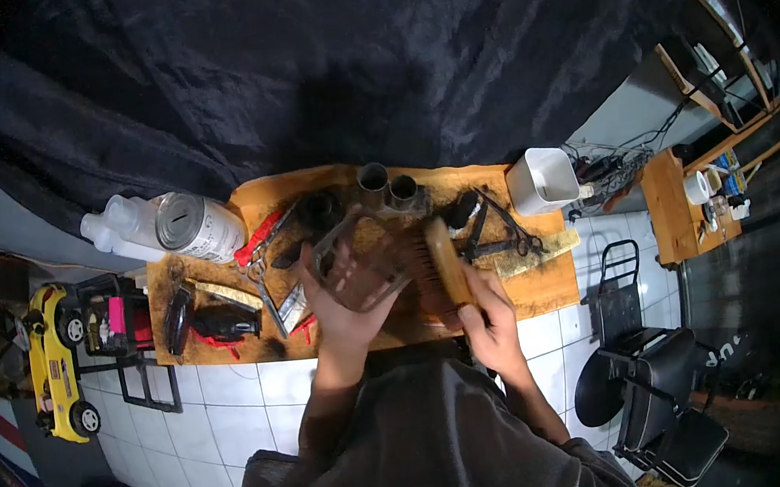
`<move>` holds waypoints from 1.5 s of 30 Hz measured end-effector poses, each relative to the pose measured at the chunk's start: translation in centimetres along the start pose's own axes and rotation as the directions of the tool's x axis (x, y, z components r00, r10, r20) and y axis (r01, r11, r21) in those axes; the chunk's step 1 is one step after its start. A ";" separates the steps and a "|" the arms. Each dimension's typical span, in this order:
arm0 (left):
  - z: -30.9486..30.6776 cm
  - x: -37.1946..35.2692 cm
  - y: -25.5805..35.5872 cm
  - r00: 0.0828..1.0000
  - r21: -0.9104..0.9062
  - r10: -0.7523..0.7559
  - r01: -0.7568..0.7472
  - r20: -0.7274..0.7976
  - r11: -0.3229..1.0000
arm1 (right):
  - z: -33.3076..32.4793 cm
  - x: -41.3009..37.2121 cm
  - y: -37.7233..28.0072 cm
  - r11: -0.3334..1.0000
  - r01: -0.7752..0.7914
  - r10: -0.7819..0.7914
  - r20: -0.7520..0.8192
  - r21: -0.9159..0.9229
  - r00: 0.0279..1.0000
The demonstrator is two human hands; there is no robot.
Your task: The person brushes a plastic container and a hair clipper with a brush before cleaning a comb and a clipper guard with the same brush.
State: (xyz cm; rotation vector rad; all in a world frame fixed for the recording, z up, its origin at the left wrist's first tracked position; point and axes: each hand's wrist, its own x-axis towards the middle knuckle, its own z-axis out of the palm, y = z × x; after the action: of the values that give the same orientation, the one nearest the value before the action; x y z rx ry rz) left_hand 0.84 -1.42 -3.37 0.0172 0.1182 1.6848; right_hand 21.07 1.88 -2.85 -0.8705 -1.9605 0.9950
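Note:
My left hand [342,316] is closed around a see-through box-like container [364,295], held over the middle of the wooden table [554,284]. In my right hand [491,316] is a brush [449,266] with a pale wooden back, its dark bristles facing the container. The bristles and the container look slightly blurred. Two dark round cups [373,181] stand behind my hands. To the right lie black scissors [523,242] and a yellowish comb-like strip [541,253]. Dark clippers [179,318] and a red-handled tool [260,239] lie to the left.
A large metal can [193,223] and clear plastic cups [116,221] stand at the table's left end. A white bin [544,180] stands at the back right. Dark cloth [318,81] hangs behind. A black chair [665,372] and yellow toy car [59,365] flank the table.

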 end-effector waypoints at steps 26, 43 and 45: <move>-5.3 0.0 -5.2 0.987 0.909 0.150 -0.116 0.060 0.400 | 0.3 1.6 -3.3 0.997 -0.049 0.044 -0.083 -0.052 0.996; -1.6 -1.1 -4.6 0.957 0.876 -0.119 -0.187 0.264 0.444 | -0.6 2.6 -2.8 1.000 -0.008 0.009 -0.046 0.004 0.999; -3.9 -0.8 -4.7 0.972 0.600 -0.123 -0.023 0.201 0.800 | -0.3 3.1 -2.9 0.997 -0.080 0.076 -0.136 -0.020 0.988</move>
State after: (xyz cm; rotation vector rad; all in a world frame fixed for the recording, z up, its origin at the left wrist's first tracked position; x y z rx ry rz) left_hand 5.23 -1.99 -7.59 0.6858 0.4724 1.5167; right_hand 19.22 3.19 0.72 -1.0096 -1.8405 0.9322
